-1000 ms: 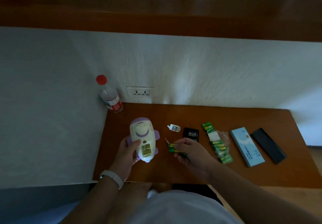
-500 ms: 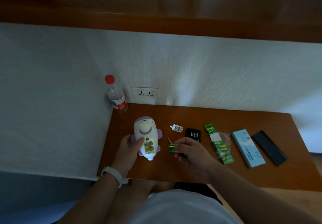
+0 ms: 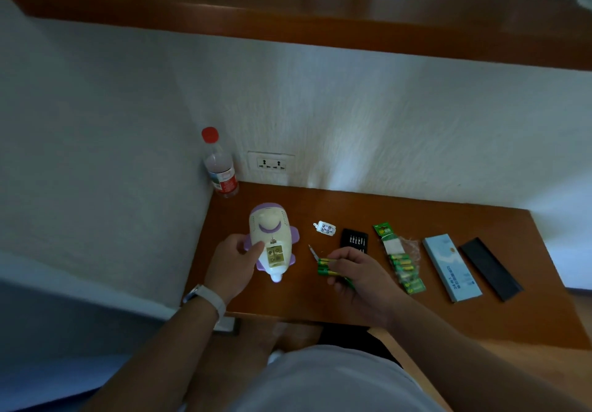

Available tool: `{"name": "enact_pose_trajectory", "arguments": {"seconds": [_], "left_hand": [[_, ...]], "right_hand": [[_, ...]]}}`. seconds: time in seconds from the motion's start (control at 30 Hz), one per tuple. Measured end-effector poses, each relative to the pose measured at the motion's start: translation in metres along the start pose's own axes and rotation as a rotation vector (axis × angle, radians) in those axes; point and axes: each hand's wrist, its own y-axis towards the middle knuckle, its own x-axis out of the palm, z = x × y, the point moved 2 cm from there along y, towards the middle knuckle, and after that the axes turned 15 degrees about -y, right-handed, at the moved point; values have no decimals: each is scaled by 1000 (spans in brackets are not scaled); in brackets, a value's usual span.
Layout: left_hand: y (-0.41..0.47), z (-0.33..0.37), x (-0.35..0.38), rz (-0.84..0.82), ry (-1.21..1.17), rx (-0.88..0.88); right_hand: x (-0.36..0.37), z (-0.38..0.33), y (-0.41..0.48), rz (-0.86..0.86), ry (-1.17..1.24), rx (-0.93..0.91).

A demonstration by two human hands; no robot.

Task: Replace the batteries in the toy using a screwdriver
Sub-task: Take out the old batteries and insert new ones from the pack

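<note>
Curling right-hand fingers (image 3: 344, 259) round loose green batteries (image 3: 325, 267), at 3 o'clock of the toy (image 3: 272, 235). Gripping that white-and-purple plane belly-up with the left hand (image 3: 232, 266), at the table's (image 3: 416, 309) 9 o'clock end, cover off, yellowish compartment (image 3: 275, 255) exposed. Likely loading fresh cells; next calls for matching polarity and seating one.

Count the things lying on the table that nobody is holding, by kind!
bottle: 1
fob: 1
bit case: 1
battery pack: 1
blue box: 1
black tray: 1
Total: 6
Held, not counted: toy in left hand, batteries in right hand.
</note>
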Motion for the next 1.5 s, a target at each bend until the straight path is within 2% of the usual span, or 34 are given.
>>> {"name": "enact_pose_trajectory", "arguments": {"seconds": [0.17, 0.3, 0.5, 0.8, 0.97, 1.27, 1.5], "left_hand": [[-22, 19, -2, 139, 33, 137], [-43, 37, 29, 1, 29, 193], [-56, 64, 120, -215, 77, 211], [-74, 76, 288, -402, 204, 129], [-75, 59, 361, -364, 215, 41], [-68, 21, 447, -142, 257, -187], [-49, 14, 481, 26, 669, -150]], "right_hand": [[-17, -3, 2, -6, 45, -2], [-42, -5, 3, 1, 133, 4], [-112, -1, -12, 40, 251, -3], [-271, 23, -48, 140, 169, 42], [-339, 44, -48, 148, 109, 88], [-411, 62, -38, 111, 12, 149], [-439, 72, -44, 133, 95, 169]]}}
